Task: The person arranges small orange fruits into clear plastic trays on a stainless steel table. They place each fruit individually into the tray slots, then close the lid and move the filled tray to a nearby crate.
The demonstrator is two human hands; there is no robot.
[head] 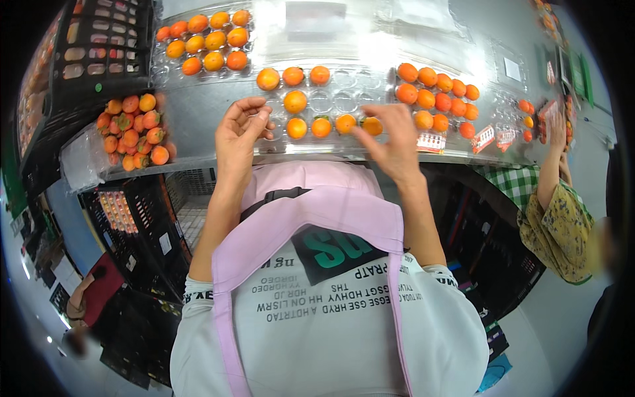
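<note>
Before me on a metal table lies a clear plastic tray (320, 101) with round cups. Several orange fruits, apparently persimmons, sit in it: three along the far row, one (295, 101) in the middle row, several along the near row. My right hand (394, 139) is over the tray's near right corner, thumb and fingers spread around a fruit (371, 126); whether it touches the fruit is hard to tell. My left hand (245, 121) hovers at the tray's left edge with curled fingers apart, and I see nothing in it.
Filled trays stand at the far left (215, 40) and right (443, 101), the right one beside printed labels (430, 142). A pile of persimmons (131, 131) lies left, near a black crate (101, 47). A co-worker's hand (556, 131) is at the far right.
</note>
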